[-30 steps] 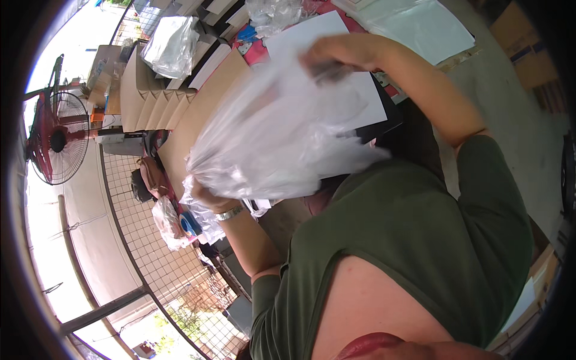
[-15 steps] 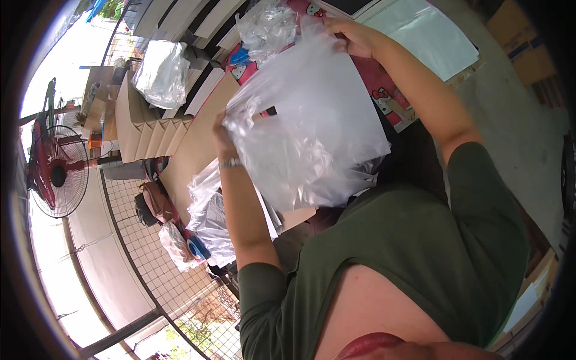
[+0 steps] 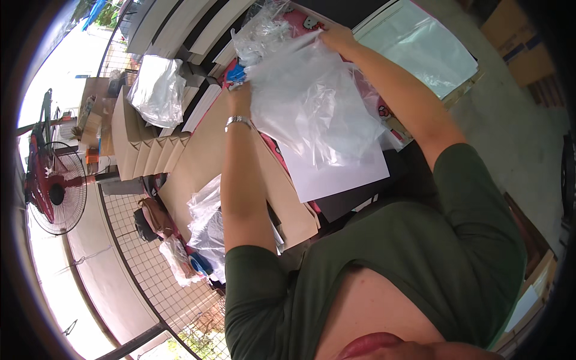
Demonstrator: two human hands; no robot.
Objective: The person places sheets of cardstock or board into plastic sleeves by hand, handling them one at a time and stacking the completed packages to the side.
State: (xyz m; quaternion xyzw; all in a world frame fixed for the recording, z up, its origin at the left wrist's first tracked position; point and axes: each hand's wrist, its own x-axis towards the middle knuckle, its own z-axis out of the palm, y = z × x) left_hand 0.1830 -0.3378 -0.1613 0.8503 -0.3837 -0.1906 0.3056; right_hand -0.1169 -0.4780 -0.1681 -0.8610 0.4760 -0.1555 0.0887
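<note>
A thin clear plastic bag (image 3: 318, 108) is spread out between my two hands, wrinkled and see-through. At its far right corner my right hand (image 3: 339, 42) is closed on the film. My left hand (image 3: 240, 95), below a silver wristwatch (image 3: 238, 120), closes on the bag's left edge; its fingertips are partly hidden. Under the bag lies a white sheet (image 3: 336, 183), its near part bare. A black sheet or board (image 3: 360, 204) shows beneath that. Beside my left hand are a small blue item (image 3: 236, 73) and a crumpled heap of clear plastic (image 3: 261, 36).
Brown cardboard (image 3: 288, 204) covers the table at left, near folded cardboard stacks (image 3: 150, 156) and a plastic-wrapped bundle (image 3: 157, 90). Black and white stacks (image 3: 198, 30) stand at the back. Flat clear sleeves (image 3: 420, 48) lie at right. A red fan (image 3: 57, 189) stands far left.
Both hands have carried the plastic bag away from my body and flattened it somewhat. The near part of the white sheet is now uncovered.
</note>
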